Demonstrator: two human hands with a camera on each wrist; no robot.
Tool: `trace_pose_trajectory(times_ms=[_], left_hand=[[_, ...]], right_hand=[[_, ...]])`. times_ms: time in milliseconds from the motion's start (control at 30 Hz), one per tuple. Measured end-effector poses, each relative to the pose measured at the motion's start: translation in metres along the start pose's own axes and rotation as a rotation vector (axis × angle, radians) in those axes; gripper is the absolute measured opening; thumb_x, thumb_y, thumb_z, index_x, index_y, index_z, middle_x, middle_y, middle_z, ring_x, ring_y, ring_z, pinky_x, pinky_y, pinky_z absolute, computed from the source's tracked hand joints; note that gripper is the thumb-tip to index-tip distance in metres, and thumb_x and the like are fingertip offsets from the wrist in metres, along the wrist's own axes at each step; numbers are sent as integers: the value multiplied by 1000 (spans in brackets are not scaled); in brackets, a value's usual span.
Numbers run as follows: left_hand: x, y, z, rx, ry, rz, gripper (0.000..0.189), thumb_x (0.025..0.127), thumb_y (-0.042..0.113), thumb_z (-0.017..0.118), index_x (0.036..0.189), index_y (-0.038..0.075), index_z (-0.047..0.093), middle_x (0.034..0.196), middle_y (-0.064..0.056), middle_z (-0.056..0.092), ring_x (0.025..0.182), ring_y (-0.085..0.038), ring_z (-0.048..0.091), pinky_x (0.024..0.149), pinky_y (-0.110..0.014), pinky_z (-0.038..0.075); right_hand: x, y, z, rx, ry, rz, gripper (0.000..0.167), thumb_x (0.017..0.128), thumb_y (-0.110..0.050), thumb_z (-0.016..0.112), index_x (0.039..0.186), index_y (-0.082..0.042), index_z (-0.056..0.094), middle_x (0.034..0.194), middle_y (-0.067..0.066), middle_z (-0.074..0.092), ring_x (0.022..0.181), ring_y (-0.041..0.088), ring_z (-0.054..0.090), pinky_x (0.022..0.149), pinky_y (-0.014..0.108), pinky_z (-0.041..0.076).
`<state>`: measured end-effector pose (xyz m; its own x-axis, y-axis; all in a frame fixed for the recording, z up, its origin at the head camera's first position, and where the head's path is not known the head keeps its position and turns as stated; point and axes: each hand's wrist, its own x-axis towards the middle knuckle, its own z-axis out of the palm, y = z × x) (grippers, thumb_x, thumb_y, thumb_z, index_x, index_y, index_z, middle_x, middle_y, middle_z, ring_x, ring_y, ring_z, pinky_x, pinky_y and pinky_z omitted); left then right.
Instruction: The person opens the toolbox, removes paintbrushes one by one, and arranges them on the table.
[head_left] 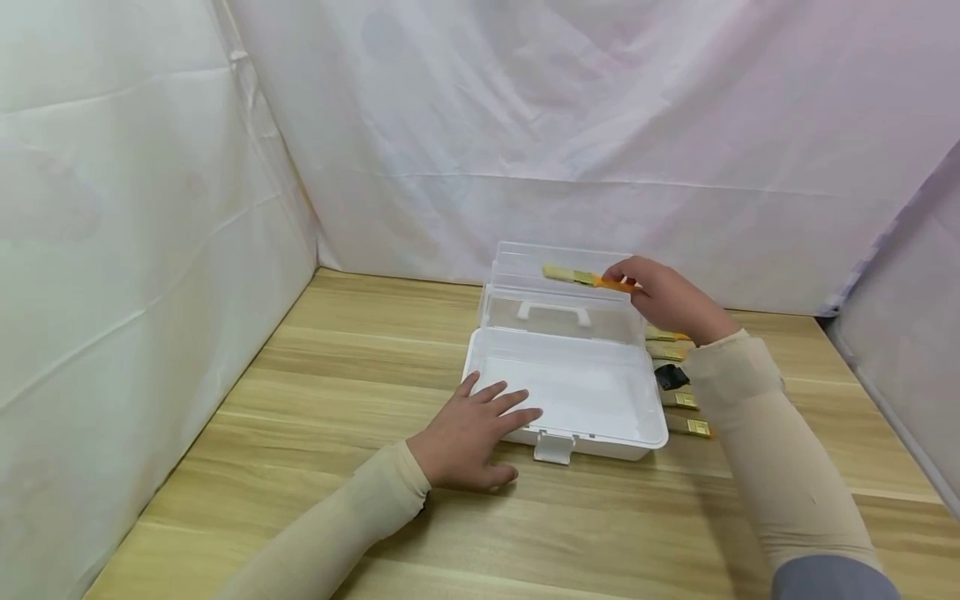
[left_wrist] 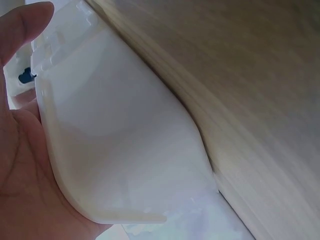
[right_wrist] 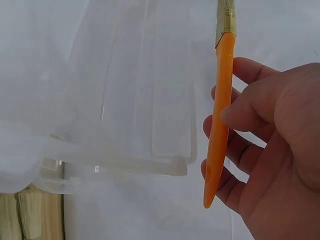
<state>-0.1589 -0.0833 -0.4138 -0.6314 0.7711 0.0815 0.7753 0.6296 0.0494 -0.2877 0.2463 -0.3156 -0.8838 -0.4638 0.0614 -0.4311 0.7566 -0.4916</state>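
Note:
A white plastic box lies on the wooden table with its clear lid swung up at the back. Over that lid, my right hand pinches a paintbrush by its orange handle, thumb on one side and fingertips on the other. The brush's pale bristles point left in the head view. My left hand rests with spread fingers on the box's front left corner, its palm against the white wall in the left wrist view. The inside of the box is bare.
Several more paintbrushes lie right of the box, their handles partly hidden by my right arm. A black object sits among them. An open white latch hangs at the box's front. White cloth walls surround the table.

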Motion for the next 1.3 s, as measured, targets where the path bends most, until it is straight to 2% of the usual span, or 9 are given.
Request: trace_pose_trajectory(times_ms=[167, 467, 767, 933, 1300], left_hand=[[0, -1, -1, -7, -2, 2, 77, 82, 56, 65, 151, 31, 42, 154, 2, 42, 141, -26, 38, 114, -60, 17], [0, -5, 0, -8, 8, 0, 76, 82, 57, 65, 151, 30, 42, 154, 0, 42, 140, -29, 39, 114, -61, 18], [-1, -7, 2, 0, 18, 1, 76, 82, 57, 64, 150, 30, 43, 153, 1, 42, 139, -28, 40, 113, -61, 19], [-1, -7, 1, -3, 3, -6, 76, 83, 57, 64, 151, 31, 42, 154, 1, 41, 140, -27, 39, 114, -60, 18], [-2, -9, 3, -2, 30, 2, 75, 82, 56, 65, 150, 30, 44, 153, 0, 43, 140, -28, 39, 113, -61, 19]], right_hand=[[-16, 0, 1, 36, 20, -6, 41, 96, 7, 40, 133, -3, 53, 133, 14, 51, 113, 34, 49, 94, 56, 44], [-30, 9, 9, 18, 44, -55, 40, 95, 10, 38, 130, 1, 54, 134, 17, 52, 116, 37, 50, 93, 58, 44], [-53, 14, 15, 19, 42, -23, 39, 93, 11, 41, 125, -1, 58, 128, 15, 55, 114, 34, 53, 91, 54, 45], [-68, 19, 18, -31, 60, -55, 39, 90, 14, 40, 122, 1, 60, 124, 18, 58, 111, 35, 55, 88, 55, 46], [-99, 31, 23, -134, 116, -140, 43, 83, 21, 43, 116, 1, 63, 116, 16, 62, 106, 33, 57, 85, 53, 48]])
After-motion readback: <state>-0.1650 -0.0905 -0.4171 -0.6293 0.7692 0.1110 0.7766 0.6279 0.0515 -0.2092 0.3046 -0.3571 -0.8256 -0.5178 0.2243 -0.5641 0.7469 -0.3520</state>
